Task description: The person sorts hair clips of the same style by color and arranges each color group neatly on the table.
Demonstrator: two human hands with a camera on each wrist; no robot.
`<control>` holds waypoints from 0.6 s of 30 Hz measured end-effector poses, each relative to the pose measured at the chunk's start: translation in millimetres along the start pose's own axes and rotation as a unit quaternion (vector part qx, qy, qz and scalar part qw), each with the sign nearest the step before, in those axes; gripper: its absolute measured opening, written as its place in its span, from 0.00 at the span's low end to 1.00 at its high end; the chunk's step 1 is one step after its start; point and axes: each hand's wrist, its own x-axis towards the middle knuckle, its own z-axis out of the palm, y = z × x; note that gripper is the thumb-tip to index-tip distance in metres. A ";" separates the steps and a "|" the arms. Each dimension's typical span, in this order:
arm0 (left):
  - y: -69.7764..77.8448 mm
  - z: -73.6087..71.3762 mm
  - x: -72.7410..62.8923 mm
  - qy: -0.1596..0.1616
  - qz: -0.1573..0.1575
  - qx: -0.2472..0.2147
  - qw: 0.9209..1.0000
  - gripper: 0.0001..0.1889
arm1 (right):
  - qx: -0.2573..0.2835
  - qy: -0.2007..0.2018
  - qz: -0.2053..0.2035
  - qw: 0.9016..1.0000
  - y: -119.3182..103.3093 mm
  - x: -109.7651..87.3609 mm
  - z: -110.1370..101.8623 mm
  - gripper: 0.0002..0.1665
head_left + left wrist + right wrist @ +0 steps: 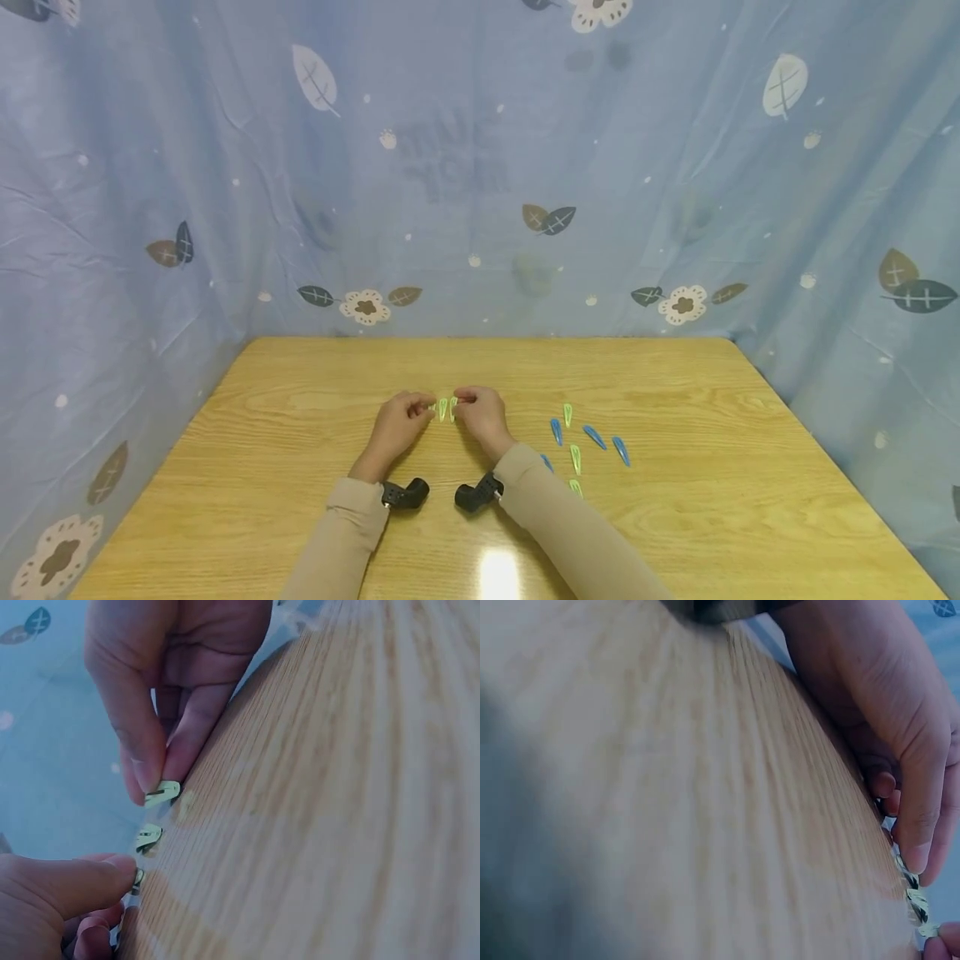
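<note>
Three light green snap hair clips stand in a short row on the table, the middle clip (443, 409) between the two hands. My left hand (397, 425) pinches the leftmost clip between thumb and fingers; that clip (138, 879) is mostly covered by the thumb in the left wrist view. My right hand (483, 417) pinches the rightmost clip (163, 793) at its far end with thumb and finger. In the right wrist view, the left hand (900, 727) reaches down to the row, and only fingertips of the right hand (946, 941) show at the corner.
Right of the right arm lie several loose hair clips, among them a green clip (575, 458) and a blue clip (621, 451); the sleeve partly covers some. The wooden table (712, 517) meets a blue patterned curtain (480, 167) at its back and sides.
</note>
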 end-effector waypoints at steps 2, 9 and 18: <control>-0.2 -0.4 0.2 -0.003 -0.004 0.002 1.000 0.10 | -0.015 -0.001 0.004 1.000 -2.2 1.3 0.3 0.13; -0.9 -0.4 0.5 -0.005 -0.007 0.005 1.000 0.10 | -0.053 0.001 0.002 0.999 -8.9 2.4 1.0 0.12; 0.9 -0.4 -0.4 -0.006 -0.008 0.008 1.000 0.10 | -0.070 0.010 -0.012 0.997 -9.0 2.1 3.9 0.12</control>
